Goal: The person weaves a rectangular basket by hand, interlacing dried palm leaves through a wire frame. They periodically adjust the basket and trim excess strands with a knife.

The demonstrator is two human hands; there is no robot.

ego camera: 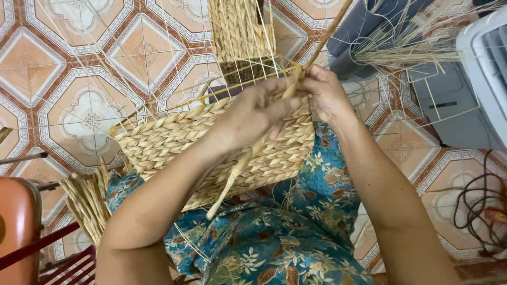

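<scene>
**Half-woven straw panel held across the lap**

The pale tan woven panel of plaited straw (211, 153) rests on the person's lap, over blue floral cloth (285, 248), its unfinished top edge bristling with thin stiff yellow spokes (158, 113); it looks light, springy and a little brittle, likely to crease if bent hard, so the firm woven body seems the safer place to hold; the left hand (253, 113) lies over the upper edge, fingers curled together on a long flat pale straw strand (237, 169) that runs down across the panel; the right hand (325, 92) pinches the same strand at the rim, fingers closed; a bundle of loose dry straw (87, 203) lies left, more stalks (412, 45) upper right; patterned floor tiles (79, 79) leave open room ahead; a grey plastic crate (486, 74) and dark coiled cord (478, 206) crowd the right.
</scene>
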